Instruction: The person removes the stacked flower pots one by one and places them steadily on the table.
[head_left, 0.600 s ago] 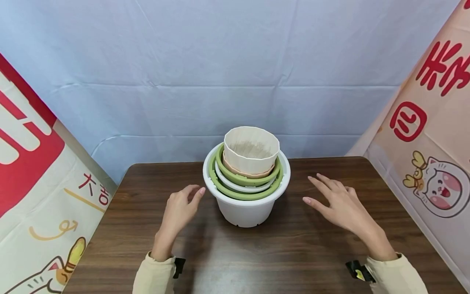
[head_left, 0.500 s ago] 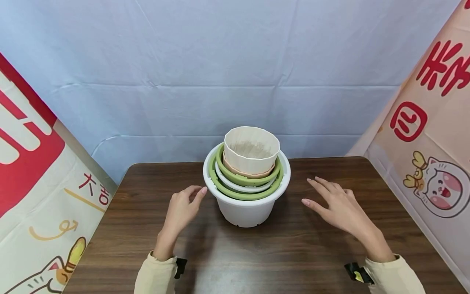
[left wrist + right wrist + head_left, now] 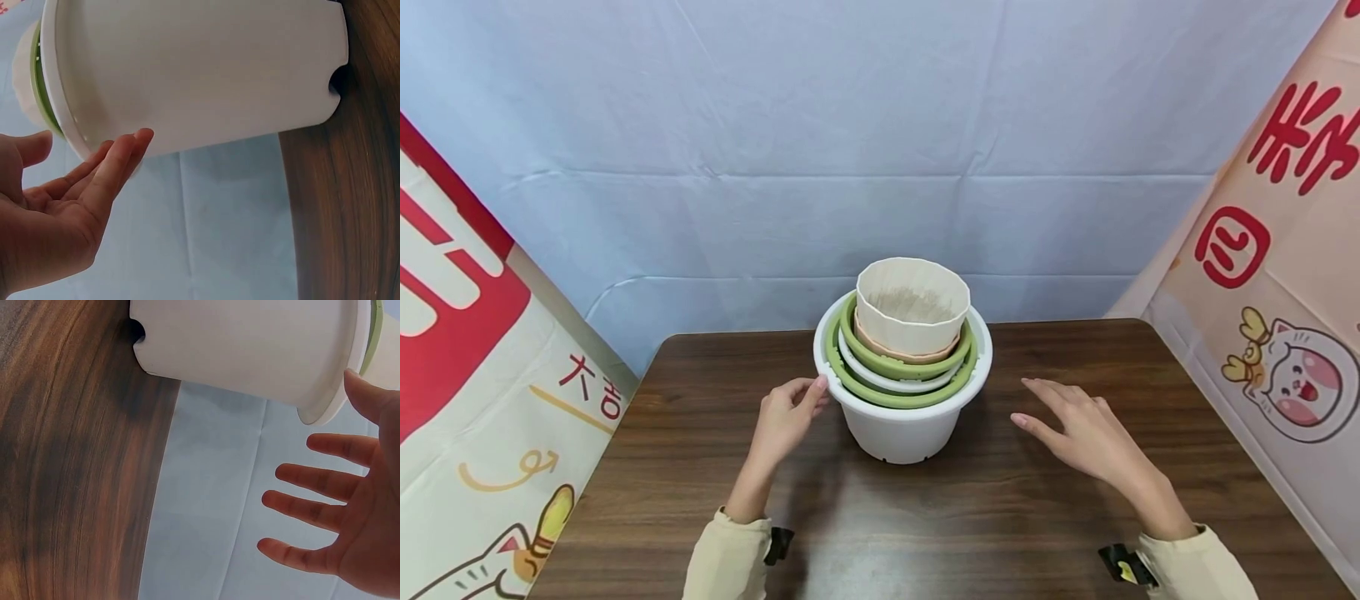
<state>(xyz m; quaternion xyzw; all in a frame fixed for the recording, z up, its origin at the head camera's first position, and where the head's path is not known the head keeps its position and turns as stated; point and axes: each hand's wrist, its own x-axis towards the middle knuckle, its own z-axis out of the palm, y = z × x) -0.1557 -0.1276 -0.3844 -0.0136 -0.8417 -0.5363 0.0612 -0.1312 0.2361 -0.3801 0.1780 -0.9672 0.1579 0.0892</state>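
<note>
A nested stack of plant pots stands on the table, with a large white pot (image 3: 901,433) outermost. Inside it sit a green pot (image 3: 901,400), a white one (image 3: 904,386), another green one (image 3: 912,369) and a peach one (image 3: 917,358). A cream faceted pot (image 3: 914,333) tops the stack. My left hand (image 3: 786,421) is at the large pot's left rim, thumb and fingers apart in the left wrist view (image 3: 69,200); whether they touch it I cannot tell. To the right of the stack, my right hand (image 3: 1078,429) is held apart from it with spread fingers, holding nothing.
The dark wooden table (image 3: 917,533) carries the stack near its back edge. Behind it hangs a pale blue cloth (image 3: 775,167). Printed banners flank the table, a red-and-white one (image 3: 490,375) at left and a pinkish one (image 3: 1285,333) at right.
My left hand has moved right and slightly up to the large white pot's rim. The right hand has come a little left and down toward the stack. The pots have stayed in place.
</note>
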